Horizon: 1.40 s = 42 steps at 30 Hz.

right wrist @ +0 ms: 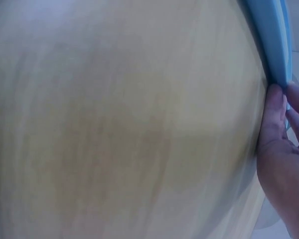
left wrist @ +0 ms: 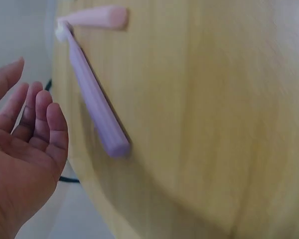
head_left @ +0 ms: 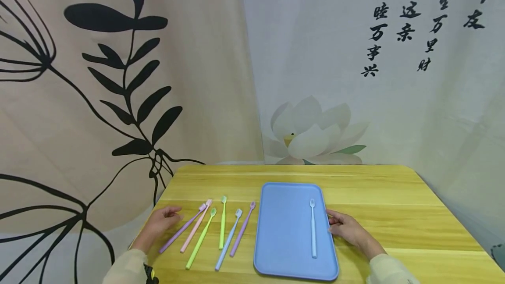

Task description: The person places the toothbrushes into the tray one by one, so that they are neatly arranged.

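Note:
A light blue toothbrush (head_left: 313, 229) lies inside the blue tray (head_left: 286, 231), toward its right side. My right hand (head_left: 349, 230) holds the tray's right edge, its fingers and thumb at the rim (right wrist: 276, 47) in the right wrist view. At the left, my left hand (head_left: 159, 222) hovers beside a purple toothbrush (head_left: 182, 234), fingers loosely bent and holding nothing. That same purple handle (left wrist: 97, 99) shows to the right of the left fingers in the left wrist view, apart from them. A pink toothbrush (head_left: 196, 227) lies next to it, their heads close together.
Between left hand and tray lie a yellow-green toothbrush (head_left: 201, 240), a green one (head_left: 222, 225), a blue one (head_left: 229, 241) and another purple one (head_left: 242, 230). The wooden table (head_left: 394, 214) ends at a printed curtain (head_left: 213, 78) behind.

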Tool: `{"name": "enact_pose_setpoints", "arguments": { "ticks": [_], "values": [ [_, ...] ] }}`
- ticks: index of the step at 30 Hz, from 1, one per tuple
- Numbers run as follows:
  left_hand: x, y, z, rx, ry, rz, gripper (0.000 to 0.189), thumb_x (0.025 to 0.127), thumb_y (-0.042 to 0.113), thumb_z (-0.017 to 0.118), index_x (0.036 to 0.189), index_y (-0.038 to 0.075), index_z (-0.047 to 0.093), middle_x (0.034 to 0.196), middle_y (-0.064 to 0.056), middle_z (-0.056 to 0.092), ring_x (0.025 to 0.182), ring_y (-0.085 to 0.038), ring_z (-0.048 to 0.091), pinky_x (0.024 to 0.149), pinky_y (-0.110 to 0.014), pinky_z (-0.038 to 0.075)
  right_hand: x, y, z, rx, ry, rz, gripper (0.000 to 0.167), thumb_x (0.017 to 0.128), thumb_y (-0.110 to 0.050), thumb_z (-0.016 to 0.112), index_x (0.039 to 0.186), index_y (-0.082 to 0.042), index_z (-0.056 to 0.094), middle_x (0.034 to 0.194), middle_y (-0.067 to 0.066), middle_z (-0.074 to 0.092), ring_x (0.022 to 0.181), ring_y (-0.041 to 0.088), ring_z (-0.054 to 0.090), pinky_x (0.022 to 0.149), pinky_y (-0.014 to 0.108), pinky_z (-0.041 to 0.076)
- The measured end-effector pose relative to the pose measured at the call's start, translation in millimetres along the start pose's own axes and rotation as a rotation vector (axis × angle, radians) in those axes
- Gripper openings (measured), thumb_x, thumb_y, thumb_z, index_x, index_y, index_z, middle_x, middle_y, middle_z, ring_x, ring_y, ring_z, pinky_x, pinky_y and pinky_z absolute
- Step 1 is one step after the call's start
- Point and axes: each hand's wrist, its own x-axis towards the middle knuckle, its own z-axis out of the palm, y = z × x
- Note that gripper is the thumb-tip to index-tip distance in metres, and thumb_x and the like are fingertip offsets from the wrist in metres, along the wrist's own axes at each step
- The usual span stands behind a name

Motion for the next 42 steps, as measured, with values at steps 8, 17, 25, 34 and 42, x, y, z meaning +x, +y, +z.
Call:
{"name": "enact_pose_setpoints", "arguments": {
  "ticks": [8,17,25,34,42],
  "values": [
    [-1.5,-18.7,-4.3,0.009,-0.022,-0.066,0.041,0.092,0.008,0.069,0.126,-0.012,0.058,0.098,-0.008,0.061,0.081,-0.02,0.055,0.065,-0.031,0.049,-0.7,2,0,0.011,-0.01,-0.016,0.064,0.084,0.01,0.062,0.143,0.014,0.039,0.111,0.019,0.056,0.102,0.027,0.054,0.083,0.032,0.054],
    [-1.9,-26.0,-4.6,0.036,-0.083,-0.109,0.038,0.089,0.011,0.071,0.121,-0.008,0.063,0.101,-0.008,0.065,0.087,-0.019,0.058,0.071,-0.035,0.05,-0.4,2,0,0.014,-0.033,-0.026,0.064,0.085,0.009,0.062,0.144,0.014,0.037,0.112,0.02,0.055,0.103,0.028,0.053,0.083,0.031,0.054],
    [-3.1,-31.7,-7.5,-0.058,-0.189,-0.055,0.039,0.092,0.006,0.068,0.123,-0.016,0.057,0.101,-0.01,0.066,0.087,-0.02,0.062,0.074,-0.036,0.053,0.3,4,1,-0.002,-0.014,-0.006,0.063,0.086,0.009,0.062,0.145,0.012,0.038,0.113,0.02,0.055,0.103,0.027,0.053,0.084,0.032,0.054],
    [0.2,-34.1,-4.6,-0.01,-0.17,-0.025,0.038,0.09,0.005,0.07,0.121,-0.015,0.06,0.102,-0.011,0.066,0.09,-0.02,0.061,0.076,-0.034,0.052,0.5,4,1,-0.025,0.017,0.015,0.062,0.085,0.007,0.063,0.144,0.01,0.042,0.112,0.017,0.057,0.103,0.027,0.054,0.084,0.033,0.053],
    [0.5,-35.2,-3.5,0.035,-0.148,-0.065,0.038,0.088,0.008,0.073,0.12,-0.01,0.063,0.103,-0.01,0.068,0.091,-0.02,0.062,0.077,-0.035,0.053,1.0,5,1,0.011,-0.015,0.002,0.064,0.086,0.009,0.061,0.145,0.012,0.037,0.115,0.02,0.055,0.105,0.028,0.053,0.086,0.035,0.054]
  ]
}}
